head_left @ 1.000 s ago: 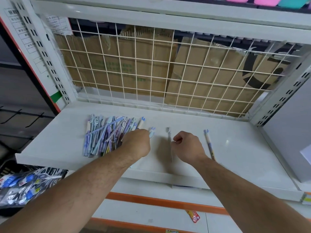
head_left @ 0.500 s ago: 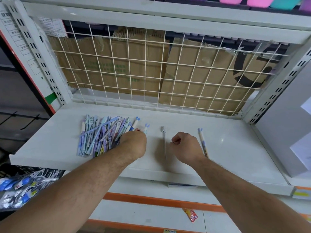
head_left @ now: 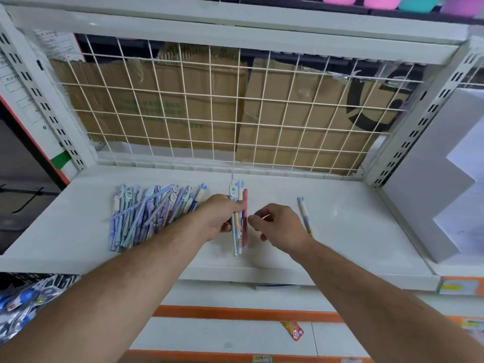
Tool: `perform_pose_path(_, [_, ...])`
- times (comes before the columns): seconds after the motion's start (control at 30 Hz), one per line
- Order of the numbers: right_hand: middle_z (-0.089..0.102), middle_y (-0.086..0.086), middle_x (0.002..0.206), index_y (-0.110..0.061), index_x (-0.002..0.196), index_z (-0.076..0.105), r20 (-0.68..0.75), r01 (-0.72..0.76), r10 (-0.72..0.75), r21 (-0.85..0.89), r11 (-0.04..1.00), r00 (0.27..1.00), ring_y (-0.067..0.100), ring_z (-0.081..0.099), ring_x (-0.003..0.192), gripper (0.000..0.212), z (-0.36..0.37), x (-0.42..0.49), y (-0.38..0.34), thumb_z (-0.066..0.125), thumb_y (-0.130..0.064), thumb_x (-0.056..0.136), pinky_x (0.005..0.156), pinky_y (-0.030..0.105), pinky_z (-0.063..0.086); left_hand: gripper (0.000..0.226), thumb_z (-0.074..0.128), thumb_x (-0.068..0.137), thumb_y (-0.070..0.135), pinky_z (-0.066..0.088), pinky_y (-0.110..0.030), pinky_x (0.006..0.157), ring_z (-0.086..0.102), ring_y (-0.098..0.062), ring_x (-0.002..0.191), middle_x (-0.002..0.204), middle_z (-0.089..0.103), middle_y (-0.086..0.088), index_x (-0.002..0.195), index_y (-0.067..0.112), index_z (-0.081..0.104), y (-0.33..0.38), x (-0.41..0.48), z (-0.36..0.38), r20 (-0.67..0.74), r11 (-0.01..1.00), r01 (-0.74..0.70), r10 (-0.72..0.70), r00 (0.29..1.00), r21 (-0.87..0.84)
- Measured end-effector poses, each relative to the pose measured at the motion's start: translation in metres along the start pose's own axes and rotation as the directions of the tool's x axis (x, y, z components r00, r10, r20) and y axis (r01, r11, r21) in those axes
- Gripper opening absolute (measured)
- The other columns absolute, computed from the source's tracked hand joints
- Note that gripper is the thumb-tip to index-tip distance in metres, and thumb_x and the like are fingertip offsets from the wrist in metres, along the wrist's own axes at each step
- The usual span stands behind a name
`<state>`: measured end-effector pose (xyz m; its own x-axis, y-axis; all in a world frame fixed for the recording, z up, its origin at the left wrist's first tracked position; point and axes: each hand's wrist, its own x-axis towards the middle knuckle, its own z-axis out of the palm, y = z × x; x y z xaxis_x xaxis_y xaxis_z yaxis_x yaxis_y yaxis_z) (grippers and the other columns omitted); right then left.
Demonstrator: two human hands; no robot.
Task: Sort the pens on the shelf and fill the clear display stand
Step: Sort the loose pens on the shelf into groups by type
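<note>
Newly lifted pens (head_left: 240, 239) stand pinched between the left hand's (head_left: 220, 216) fingers.

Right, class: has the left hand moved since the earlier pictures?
Yes. The left hand has shifted right, off the edge of the pen pile toward the lone pen, and now grips a few pens.

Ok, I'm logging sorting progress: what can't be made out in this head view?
Clear display stand: outside the head view's frame.
Held pens: the left hand's fingers cover their middles, so the count is unsure.
Right hand: whether its curled fingertips pinch anything is too small to tell.
Pen pile: overlapping, partly behind the left forearm; uncountable.
Lone pen: near end hidden behind the right hand.
</note>
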<state>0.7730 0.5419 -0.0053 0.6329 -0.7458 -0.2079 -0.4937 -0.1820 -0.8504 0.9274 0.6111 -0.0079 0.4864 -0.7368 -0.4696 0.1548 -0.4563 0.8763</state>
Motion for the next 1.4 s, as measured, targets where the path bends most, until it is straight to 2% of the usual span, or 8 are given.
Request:
perform_pose_path(0.1, [0.075,0.004,0.082,-0.016,0.093,0.067,0.006,-0.021,0.021,-0.001,1.0,1.0,0.011,0.067,0.059,0.022,-0.001,-0.006,0.002,0.076,-0.036,0.087,0.046,0.023,0.042,0.015,0.061,0.097,0.021,0.052,-0.039,0.075,0.062,-0.022,0.067,0.071,0.064,-0.005,0.087,0.01,0.064,0.002,0.0,0.011,0.047,1.0,-0.027,0.028,0.999,-0.014])
perform_pose_path(0.2, [0.075,0.007,0.08,-0.013,0.095,0.065,-0.033,-0.061,0.061,0.016,0.998,0.998,0.01,0.065,0.055,0.016,-0.003,-0.012,0.007,0.075,-0.024,0.088,0.044,0.021,0.042,0.013,0.06,0.097,0.019,0.051,-0.038,0.076,0.063,-0.022,0.068,0.074,0.064,-0.007,0.09,0.01,0.065,0.002,0.0,0.024,0.102,0.999,-0.027,0.029,0.994,-0.022])
perform_pose_path(0.4, [0.07,0.003,0.071,-0.009,0.091,0.067,-0.121,-0.101,0.107,0.059,0.993,0.987,0.011,0.064,0.055,0.007,-0.024,-0.021,0.029,0.07,-0.014,0.087,0.048,0.024,0.044,0.017,0.057,0.099,0.017,0.041,-0.026,0.051,0.057,-0.017,0.057,0.065,0.063,-0.004,0.084,0.012,0.062,0.003,0.002,0.058,0.163,1.0,-0.023,0.024,0.986,-0.008])
perform_pose_path(0.6, [0.07,0.005,0.07,-0.009,0.086,0.067,-0.199,-0.135,0.151,0.092,0.987,0.968,0.013,0.062,0.05,0.002,-0.07,-0.024,0.057,0.068,-0.011,0.087,0.043,0.022,0.043,0.01,0.059,0.093,0.012,0.044,-0.028,0.057,0.057,-0.02,0.061,0.073,0.064,-0.008,0.088,0.007,0.065,0.015,0.005,0.109,0.19,1.0,0.012,-0.015,0.982,0.018])
perform_pose_path(0.8, [0.07,0.004,0.061,-0.013,0.082,0.067,-0.294,-0.205,0.197,0.003,0.979,0.935,0.016,0.063,0.052,0.004,-0.141,-0.02,0.101,0.07,-0.014,0.084,0.051,0.029,0.05,0.007,0.062,0.09,0.011,0.045,-0.027,0.058,0.061,-0.02,0.063,0.072,0.067,-0.009,0.089,0.006,0.066,0.027,0.013,0.172,0.187,0.999,0.015,-0.021,0.982,0.035])
perform_pose_path(0.97, [0.069,0.002,0.053,-0.016,0.075,0.068,-0.34,-0.283,0.229,-0.119,0.952,0.912,0.013,0.063,0.047,0.011,-0.19,-0.011,0.134,0.064,-0.011,0.083,0.057,0.031,0.057,0.009,0.058,0.095,0.012,0.044,-0.022,0.051,0.06,-0.017,0.061,0.074,0.065,-0.009,0.092,0.005,0.064,0.032,0.02,0.214,0.175,1.0,0.03,-0.031,0.984,0.008])
perform_pose_path(1.23, [0.072,0.007,0.072,-0.012,0.084,0.068,-0.356,-0.314,0.204,-0.287,0.905,0.912,0.025,0.071,0.073,0.011,-0.232,0.003,0.165,0.062,-0.02,0.087,0.067,0.035,0.06,0.011,0.058,0.095,0.011,0.048,-0.03,0.064,0.06,-0.02,0.065,0.074,0.067,-0.009,0.09,0.004,0.065,0.037,0.034,0.256,0.145,1.0,0.02,-0.02,0.989,0.0])
perform_pose_path(1.4, [0.07,0.006,0.075,-0.014,0.087,0.064,-0.329,-0.309,0.204,-0.308,0.9,0.922,0.029,0.069,0.073,0.008,-0.237,0.006,0.17,0.059,-0.013,0.081,0.068,0.039,0.061,0.014,0.058,0.096,0.014,0.051,-0.035,0.075,0.064,-0.023,0.077,0.08,0.072,-0.008,0.088,0.005,0.065,0.037,0.037,0.263,0.15,0.999,0.005,-0.011,0.989,0.042])
